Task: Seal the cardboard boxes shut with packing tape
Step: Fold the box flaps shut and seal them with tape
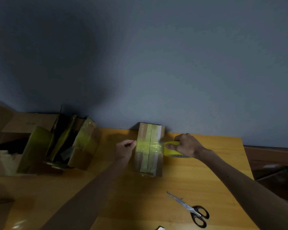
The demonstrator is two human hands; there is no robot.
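cardboard box [154, 163] is at the far edge of the wooden table [214, 171], against the wall, flaps closed, long axis running away from the person. a lengthwise band of yellowish tape is seen along the centre seam. a tape strip [148, 146] is stretched crosswise over the top, at right angles to that axis, about mid-length. its free end is pinched by the left hand [124, 150] at the box's left edge, thumb and fingertips together on it; whether the end is stuck to the side wall cannot be told. the tape roll [171, 152] is held just beside the box's right edge, gripped by the right hand [187, 145], fingers curled through and round it. the strip looks uncut from the roll. so the box lies between the two hands, roll to the right. judged step: cross strip being laid; next it must be pressed down the right side and cut. scissors [192, 210] lie near the person, well apart from the box, nearer the right hand, which is occupied by the roll. risk: wrinkles if tension is dropped before the cut. other taped boxes [60, 146] are piled at the left.
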